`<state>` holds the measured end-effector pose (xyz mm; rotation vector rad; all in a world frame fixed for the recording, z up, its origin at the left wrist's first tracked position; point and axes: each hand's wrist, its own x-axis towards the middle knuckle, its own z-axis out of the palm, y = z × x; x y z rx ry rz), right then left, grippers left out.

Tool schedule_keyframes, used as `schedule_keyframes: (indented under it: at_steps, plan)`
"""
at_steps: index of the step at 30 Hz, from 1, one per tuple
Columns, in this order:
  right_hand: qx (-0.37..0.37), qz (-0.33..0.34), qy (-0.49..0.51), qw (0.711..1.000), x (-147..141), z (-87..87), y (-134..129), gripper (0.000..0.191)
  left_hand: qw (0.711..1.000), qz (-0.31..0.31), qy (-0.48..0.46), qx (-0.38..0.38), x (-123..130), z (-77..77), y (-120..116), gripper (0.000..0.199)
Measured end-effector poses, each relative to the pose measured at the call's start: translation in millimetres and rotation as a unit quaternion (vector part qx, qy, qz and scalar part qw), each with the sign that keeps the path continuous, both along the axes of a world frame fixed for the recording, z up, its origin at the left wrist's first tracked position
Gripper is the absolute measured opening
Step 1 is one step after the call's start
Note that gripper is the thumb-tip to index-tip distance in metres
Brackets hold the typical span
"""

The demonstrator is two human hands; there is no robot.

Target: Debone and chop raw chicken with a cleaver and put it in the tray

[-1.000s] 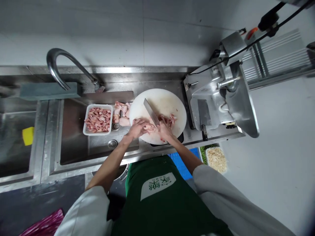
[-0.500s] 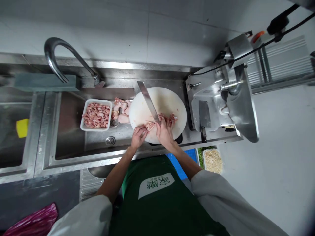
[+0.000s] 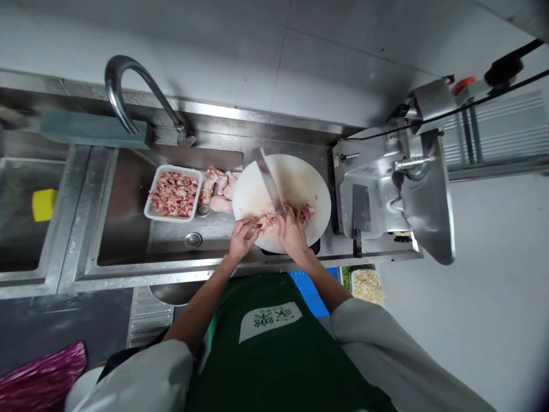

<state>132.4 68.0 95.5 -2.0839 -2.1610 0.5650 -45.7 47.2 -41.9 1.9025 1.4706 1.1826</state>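
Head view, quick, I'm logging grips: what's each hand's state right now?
Left hand: fingers closed on one end of the meat.
Right hand: closed, holding the knife; its handle is hidden.

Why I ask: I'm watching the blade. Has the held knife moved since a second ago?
Yes, toward the wall. The knife had its tip over the cutting board; now it shows beyond the rim. Lifted or pushed, I can't tell.

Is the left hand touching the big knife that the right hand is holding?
Apart. The head view shows raw meat and white board between the left hand and the knife.
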Motion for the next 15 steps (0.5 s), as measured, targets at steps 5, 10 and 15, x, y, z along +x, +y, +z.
schedule_keyframes:
  at_steps: [5,10,15]
  plan:
    - [-0.115,0.002,-0.007,0.993,-26,-25.0,-10,0.036,0.996,-0.09,0.001,-0.008,-2,-6.4,6,0.016]
    - [-0.158,-0.002,0.002,0.987,-18,-41.7,3,0.036,0.996,-0.087,0.009,-0.013,1,-6.8,10,0.018]
    - [-0.058,0.022,0.01,0.998,-7,-3.6,6,0.03,0.998,0.056,-0.007,0.011,-9,6.1,-4,0.015]
